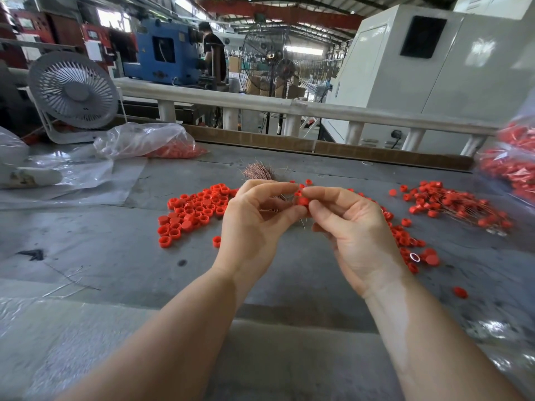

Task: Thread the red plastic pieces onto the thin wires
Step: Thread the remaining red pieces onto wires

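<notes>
Red plastic piece (303, 201): one small round cap, held above the table between the fingertips of both hands, near the middle of the view. A short length of thin wire (302, 224) hangs just below it; whether the wire passes through the cap cannot be told.

Left hand (254, 224): palm up, thumb and forefinger curled in and pinching the cap from the left; the same hand appears to hold the near end of a copper wire bundle.

Right hand (356, 227): palm up, fingers curled, thumb and forefinger pinching the cap from the right, fingertips touching those of the left hand.

Copper wire bundle (258, 171): thin strands fanned out on the table just beyond the left hand.

Loose red caps (194, 211): a dense patch lying on the grey table (115, 250), left of the hands, some open side up, some closed side up. More caps scattered behind and beside the right hand.

Threaded caps (457, 205): a heap of red caps with thin wires showing among them, on the table well to the right.

Clear bag of red caps (162, 143): lying at the far left of the table. A second clear bag with red caps (512, 166): at the right edge, blurred.

Desk fan (73, 91): grey, standing at the far left corner.
</notes>
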Motion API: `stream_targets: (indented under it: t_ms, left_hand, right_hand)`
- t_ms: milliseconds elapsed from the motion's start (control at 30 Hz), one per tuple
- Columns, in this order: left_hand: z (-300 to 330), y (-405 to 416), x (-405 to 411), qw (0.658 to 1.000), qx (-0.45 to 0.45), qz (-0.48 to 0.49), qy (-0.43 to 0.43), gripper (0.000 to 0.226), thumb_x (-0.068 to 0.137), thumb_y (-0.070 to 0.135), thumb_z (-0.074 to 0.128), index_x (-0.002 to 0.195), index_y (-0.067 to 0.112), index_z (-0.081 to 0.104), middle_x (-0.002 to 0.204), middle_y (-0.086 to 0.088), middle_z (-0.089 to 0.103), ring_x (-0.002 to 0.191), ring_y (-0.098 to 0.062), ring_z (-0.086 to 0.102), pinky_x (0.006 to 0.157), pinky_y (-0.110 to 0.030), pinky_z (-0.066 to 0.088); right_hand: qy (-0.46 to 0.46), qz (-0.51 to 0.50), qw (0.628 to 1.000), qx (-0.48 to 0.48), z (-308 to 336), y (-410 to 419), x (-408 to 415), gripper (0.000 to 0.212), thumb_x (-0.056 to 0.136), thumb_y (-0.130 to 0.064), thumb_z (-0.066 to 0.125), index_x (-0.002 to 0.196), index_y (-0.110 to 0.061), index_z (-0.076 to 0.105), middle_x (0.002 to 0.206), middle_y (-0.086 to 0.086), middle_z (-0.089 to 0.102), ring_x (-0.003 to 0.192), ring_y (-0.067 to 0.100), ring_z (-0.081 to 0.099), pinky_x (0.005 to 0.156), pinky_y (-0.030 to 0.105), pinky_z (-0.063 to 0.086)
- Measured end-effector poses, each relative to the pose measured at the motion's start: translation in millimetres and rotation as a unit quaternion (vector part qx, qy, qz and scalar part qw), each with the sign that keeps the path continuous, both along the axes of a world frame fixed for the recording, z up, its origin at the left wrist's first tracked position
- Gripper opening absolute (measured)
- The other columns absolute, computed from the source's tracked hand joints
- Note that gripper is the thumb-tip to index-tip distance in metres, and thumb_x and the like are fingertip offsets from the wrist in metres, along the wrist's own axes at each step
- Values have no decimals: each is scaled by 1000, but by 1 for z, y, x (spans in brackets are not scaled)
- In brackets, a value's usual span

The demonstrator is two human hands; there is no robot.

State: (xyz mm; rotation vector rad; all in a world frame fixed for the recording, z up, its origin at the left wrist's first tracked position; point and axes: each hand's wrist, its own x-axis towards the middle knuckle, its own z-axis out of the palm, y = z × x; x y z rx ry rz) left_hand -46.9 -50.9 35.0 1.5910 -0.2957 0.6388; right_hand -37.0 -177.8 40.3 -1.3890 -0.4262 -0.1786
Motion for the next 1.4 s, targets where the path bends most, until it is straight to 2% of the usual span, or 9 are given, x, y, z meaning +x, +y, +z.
stream_targets:
  t_ms: [233, 467, 800, 867, 1000, 1067, 1133, 1300, 1400]
  left_hand:
    - [0, 0, 0, 999, 12, 27, -26, 27, 67, 3, 78, 73, 28, 68, 83, 6, 63, 72, 1, 61, 66, -9, 46]
    - [1, 1, -2, 999, 36, 8, -28, 28, 65, 2, 79, 68, 27, 66, 77, 4, 60, 69, 0, 59, 65, -11, 47]
    - [0, 2, -2, 997, 70, -11, -28, 22, 65, -1, 78, 70, 18, 66, 75, -5, 58, 66, -5, 55, 63, -13, 46]
    - [0, 2, -1, 999, 42, -15, -9, 20, 68, -1, 77, 72, 17, 67, 75, -2, 59, 68, -4, 57, 65, -14, 47]
    - [-2, 3, 1, 991, -84, -68, 79, 11, 72, 7, 73, 80, 15, 71, 73, 3, 70, 72, -7, 64, 69, -15, 51]
    - [-2, 4, 2, 976, -137, -113, 124, 8, 68, 17, 71, 77, 17, 73, 71, 2, 71, 71, -8, 62, 68, -17, 50]
    - [-2, 4, 2, 958, -174, -156, 166, 9, 69, 21, 67, 71, 17, 74, 66, 5, 69, 64, -4, 58, 63, -16, 48]
    - [-1, 4, 2, 923, -219, -212, 236, 17, 75, 18, 63, 63, 18, 75, 63, 6, 64, 55, 0, 56, 57, -13, 48]
    - [-2, 5, 3, 916, -228, -214, 253, 23, 82, 13, 60, 63, 15, 74, 65, 3, 64, 54, -2, 57, 56, -15, 48]
  right_hand:
    - [18, 25, 999, 25, 0, 0, 1, 13, 68, -17, 64, 75, -20, 74, 79, -1, 71, 76, 8, 62, 67, 17, 48]
    - [48, 35, 997, 54, 0, -2, 4, 13, 56, -16, 69, 67, -17, 75, 72, 1, 70, 75, 15, 61, 77, 25, 49]
    - [46, 27, 998, 38, -1, -5, 4, 11, 54, -18, 70, 64, -17, 74, 69, 2, 70, 72, 13, 64, 76, 23, 53]
    - [42, 18, 998, 41, -2, -2, 4, 11, 56, -19, 69, 66, -18, 75, 70, 1, 70, 73, 12, 64, 76, 23, 52]
    - [41, 27, 998, 38, -2, 0, 3, 15, 66, -23, 65, 75, -20, 76, 78, -1, 73, 76, 9, 66, 72, 19, 52]
    - [20, 17, 1000, 12, -3, 0, 3, 13, 74, -14, 65, 78, -20, 76, 79, -3, 73, 75, 4, 66, 63, 13, 48]
    - [-25, -20, 999, -32, -4, 0, 3, 22, 80, -1, 64, 82, -21, 73, 78, -7, 73, 72, -1, 64, 60, 9, 44]
    - [-105, -101, 983, -111, -5, -1, 3, 24, 78, -1, 70, 81, -25, 71, 80, -4, 73, 79, 12, 68, 78, 26, 52]
    - [-134, -125, 973, -140, -4, -1, 2, 25, 78, -3, 71, 81, -28, 70, 79, -9, 73, 77, 6, 67, 73, 17, 49]
